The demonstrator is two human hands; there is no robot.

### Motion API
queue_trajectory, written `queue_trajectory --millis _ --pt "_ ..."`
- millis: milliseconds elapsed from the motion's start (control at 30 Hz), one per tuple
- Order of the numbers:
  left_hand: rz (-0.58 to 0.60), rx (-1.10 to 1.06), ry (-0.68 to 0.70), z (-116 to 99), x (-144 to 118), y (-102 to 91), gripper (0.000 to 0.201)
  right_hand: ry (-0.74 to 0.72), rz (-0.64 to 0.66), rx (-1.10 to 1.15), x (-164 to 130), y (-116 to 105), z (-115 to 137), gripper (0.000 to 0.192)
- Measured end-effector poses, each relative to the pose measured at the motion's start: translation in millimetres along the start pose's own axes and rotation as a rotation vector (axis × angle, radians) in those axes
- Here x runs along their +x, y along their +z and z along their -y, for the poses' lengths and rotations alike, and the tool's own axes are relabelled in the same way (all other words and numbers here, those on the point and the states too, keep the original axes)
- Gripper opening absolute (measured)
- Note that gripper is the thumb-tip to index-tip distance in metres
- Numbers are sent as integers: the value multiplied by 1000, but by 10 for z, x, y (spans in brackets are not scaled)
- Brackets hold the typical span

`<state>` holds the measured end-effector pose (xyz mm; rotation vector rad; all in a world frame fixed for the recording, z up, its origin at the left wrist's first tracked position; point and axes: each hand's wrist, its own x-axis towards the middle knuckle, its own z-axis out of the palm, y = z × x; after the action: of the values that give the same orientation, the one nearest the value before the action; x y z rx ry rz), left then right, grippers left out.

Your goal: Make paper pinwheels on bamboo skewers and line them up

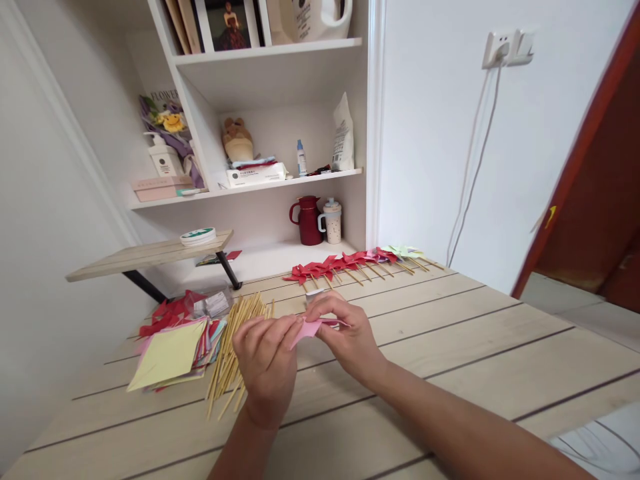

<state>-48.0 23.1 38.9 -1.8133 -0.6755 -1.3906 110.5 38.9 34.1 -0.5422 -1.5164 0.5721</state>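
Note:
Both my hands hold a small pink paper piece (pixel 306 329) above the wooden table (pixel 450 347). My left hand (pixel 265 363) pinches its left end and my right hand (pixel 345 333) grips its right side, fingers curled over it. A bundle of thin wooden sticks (pixel 235 347) lies just left of my left hand. Beyond them sits a stack of coloured paper squares (pixel 170 353) with a yellow sheet on top. A row of finished paper pinwheels (pixel 350 263), mostly red, lies along the table's far edge.
White wall shelves behind the table carry a red jug (pixel 306 220), a mug (pixel 331 221), bottles and a soft toy. A small wooden side shelf (pixel 150 255) holds a tape roll (pixel 198 235). Cables hang from a wall socket (pixel 507 48). A red-brown door (pixel 600 187) stands at right.

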Motion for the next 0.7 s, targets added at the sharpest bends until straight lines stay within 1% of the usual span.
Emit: queue_trajectory --millis 133,300,433,700 --pt "-12 -22 -7 -16 -10 23 26 -28 13 -58 18 -29 2 11" --pt "-17 -21 -35 -26 -23 45 23 -144 -14 -90 33 -29 -21 13" --pt "-25 -38 -23 -22 -31 39 22 -190 -35 -99 30 -19 -22 14" --pt "-24 -7 -1 -20 -20 20 25 -294 -12 -160 46 -25 -5 19"
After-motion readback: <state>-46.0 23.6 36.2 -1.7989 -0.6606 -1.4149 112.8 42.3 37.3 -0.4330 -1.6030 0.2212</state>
